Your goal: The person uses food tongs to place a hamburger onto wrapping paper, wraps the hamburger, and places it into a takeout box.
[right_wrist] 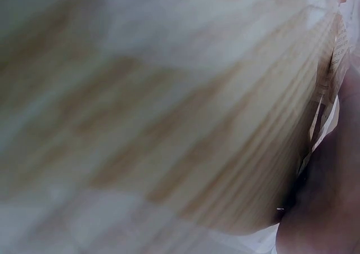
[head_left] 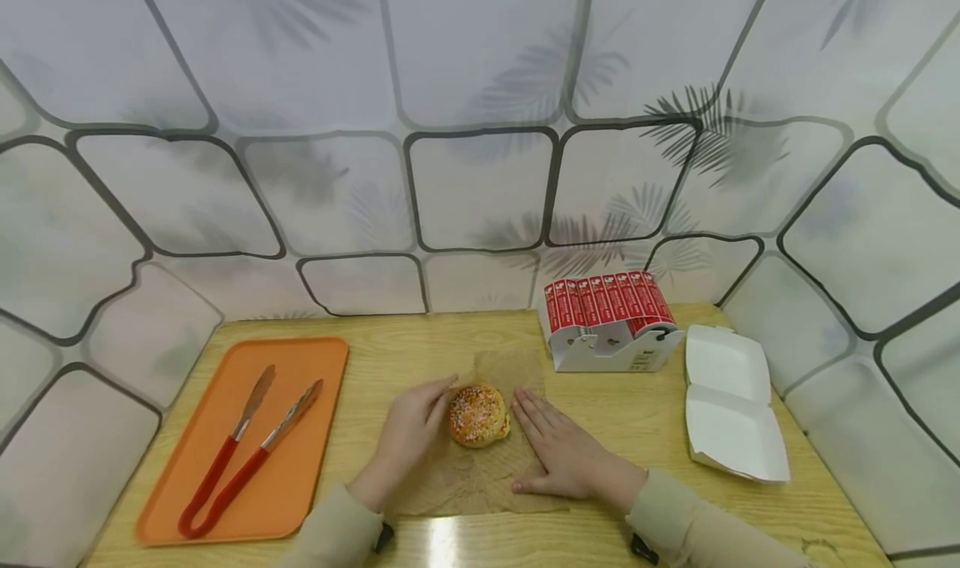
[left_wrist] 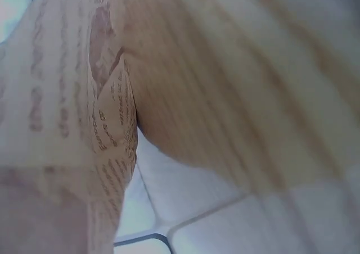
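A round bun with sprinkles (head_left: 478, 416) sits on a sheet of brown wrapping paper (head_left: 480, 480) in the middle of the table. Close along the bun's left side is my left hand (head_left: 411, 425), its fingers and thumb pinching the paper's left part. Printed wrapping paper (left_wrist: 115, 136) stands up in folds in the left wrist view. My right hand (head_left: 566, 447) lies flat on the paper to the right of the bun, fingers straight and thumb spread toward me. In the right wrist view, part of the right hand (right_wrist: 332, 192) shows at the right edge beside the paper.
On the left, an orange tray (head_left: 300, 476) carries red-handled tongs (head_left: 243, 460). Behind the right hand stands a white holder (head_left: 603, 353) with red-and-white packs (head_left: 607, 300). An opened white takeaway box (head_left: 731, 426) lies at the right. Patterned walls enclose the wooden table (head_left: 397, 343).
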A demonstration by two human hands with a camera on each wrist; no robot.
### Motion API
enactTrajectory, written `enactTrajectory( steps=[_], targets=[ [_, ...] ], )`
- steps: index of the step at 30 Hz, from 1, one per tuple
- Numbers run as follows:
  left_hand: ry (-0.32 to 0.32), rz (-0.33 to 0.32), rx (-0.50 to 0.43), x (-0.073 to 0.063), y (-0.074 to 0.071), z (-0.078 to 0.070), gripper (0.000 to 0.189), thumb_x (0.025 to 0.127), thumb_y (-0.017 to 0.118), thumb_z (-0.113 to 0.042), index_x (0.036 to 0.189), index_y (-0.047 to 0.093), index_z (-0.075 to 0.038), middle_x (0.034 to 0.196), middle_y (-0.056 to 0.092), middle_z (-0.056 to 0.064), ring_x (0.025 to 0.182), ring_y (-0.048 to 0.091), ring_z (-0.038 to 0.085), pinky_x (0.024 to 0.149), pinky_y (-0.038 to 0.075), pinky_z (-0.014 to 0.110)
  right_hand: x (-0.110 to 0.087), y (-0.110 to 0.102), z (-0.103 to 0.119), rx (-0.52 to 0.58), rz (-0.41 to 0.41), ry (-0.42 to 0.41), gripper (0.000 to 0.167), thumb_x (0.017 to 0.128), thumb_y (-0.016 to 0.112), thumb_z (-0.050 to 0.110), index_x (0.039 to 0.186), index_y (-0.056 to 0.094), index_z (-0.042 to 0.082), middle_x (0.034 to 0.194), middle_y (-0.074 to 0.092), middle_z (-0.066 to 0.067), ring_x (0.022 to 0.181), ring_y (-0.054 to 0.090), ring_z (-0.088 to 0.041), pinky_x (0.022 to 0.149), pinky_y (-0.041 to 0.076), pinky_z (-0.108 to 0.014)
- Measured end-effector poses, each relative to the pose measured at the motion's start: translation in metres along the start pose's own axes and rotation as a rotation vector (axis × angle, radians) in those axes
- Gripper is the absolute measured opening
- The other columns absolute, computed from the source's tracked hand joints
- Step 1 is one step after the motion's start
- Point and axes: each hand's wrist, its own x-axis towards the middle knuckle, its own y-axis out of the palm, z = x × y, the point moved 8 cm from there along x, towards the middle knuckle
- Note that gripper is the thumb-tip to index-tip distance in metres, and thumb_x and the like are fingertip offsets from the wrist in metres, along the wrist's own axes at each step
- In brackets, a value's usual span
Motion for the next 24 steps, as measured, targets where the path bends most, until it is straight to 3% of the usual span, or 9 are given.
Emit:
enactTrajectory(
  steps=[5,7,10,13,21,24],
  targets=[
    [0.135,0.031,0.149,-0.005,0.006,-0.016,0.029,0.101,0.068,-0.005,0.129,0.074,0.000,0.123,0.079,0.017,0.110,0.077,0.034,0.099,0.064,0.047,0.000,0.000,0.000,-0.011,-0.005,0.003,0.119,0.093,0.049,0.084,0.168,0.014,-0.001,0.179,0.005,-0.019,0.167,0.008,-0.035,0.135,0.020,-0.047],
    [0.216,0.034,0.204,-0.008,0.007,-0.024,0.030,0.100,0.069,-0.004,0.129,0.073,0.001,0.123,0.078,0.017,0.111,0.077,0.033,0.099,0.065,0.045,0.000,0.000,0.000,-0.012,-0.011,0.001,0.119,0.093,0.048,0.085,0.168,0.014,-0.001,0.179,0.005,-0.019,0.167,0.009,-0.035,0.135,0.020,-0.048],
    [0.360,0.030,0.286,-0.013,0.010,-0.036,0.036,0.093,0.074,0.003,0.129,0.072,0.004,0.123,0.078,0.020,0.111,0.078,0.033,0.098,0.065,0.041,-0.001,-0.001,0.001,-0.006,-0.026,-0.004,0.119,0.093,0.046,0.086,0.168,0.016,-0.002,0.179,0.007,-0.020,0.166,0.011,-0.036,0.135,0.023,-0.049],
    [0.456,0.057,0.371,-0.019,0.016,-0.042,0.044,0.086,0.078,0.008,0.130,0.071,0.005,0.128,0.076,0.020,0.114,0.077,0.032,0.099,0.064,0.038,-0.001,-0.003,0.003,-0.010,-0.047,-0.012,0.119,0.093,0.043,0.087,0.167,0.019,-0.003,0.178,0.011,-0.021,0.166,0.015,-0.037,0.134,0.025,-0.050],
    [0.477,0.191,0.516,-0.024,0.025,-0.040,0.046,0.090,0.077,0.002,0.136,0.069,0.001,0.141,0.070,0.016,0.124,0.073,0.027,0.104,0.062,0.037,-0.003,-0.010,0.008,0.002,-0.079,-0.041,0.117,0.094,0.047,0.084,0.165,0.025,-0.007,0.175,0.019,-0.027,0.163,0.023,-0.043,0.130,0.034,-0.057],
    [0.504,0.231,0.548,-0.026,0.027,-0.040,0.044,0.096,0.075,-0.010,0.138,0.068,0.001,0.144,0.069,0.017,0.129,0.071,0.027,0.107,0.061,0.038,-0.003,-0.007,0.005,-0.005,-0.067,-0.032,0.118,0.094,0.045,0.086,0.166,0.023,-0.006,0.176,0.016,-0.025,0.164,0.020,-0.041,0.131,0.031,-0.055]
  ],
)
